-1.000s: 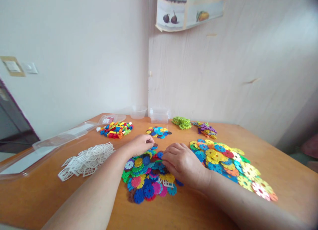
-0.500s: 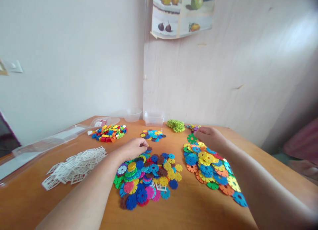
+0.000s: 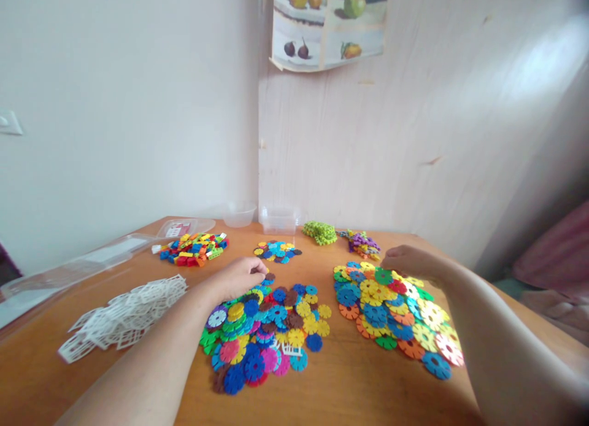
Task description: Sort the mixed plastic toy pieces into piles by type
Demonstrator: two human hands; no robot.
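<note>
Over the disc piles (image 3: 276, 328), left hand (image 3: 239, 277) curls closed, perhaps pinching; right hand (image 3: 407, 261) hides its grip

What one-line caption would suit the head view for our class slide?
Left hand at the middle disc pile; right hand at the right disc pile, on a wooden table.

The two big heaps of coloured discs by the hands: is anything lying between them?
Nothing. In the head view only a narrow strip of bare wooden table separates the left heap from the right heap.
</note>
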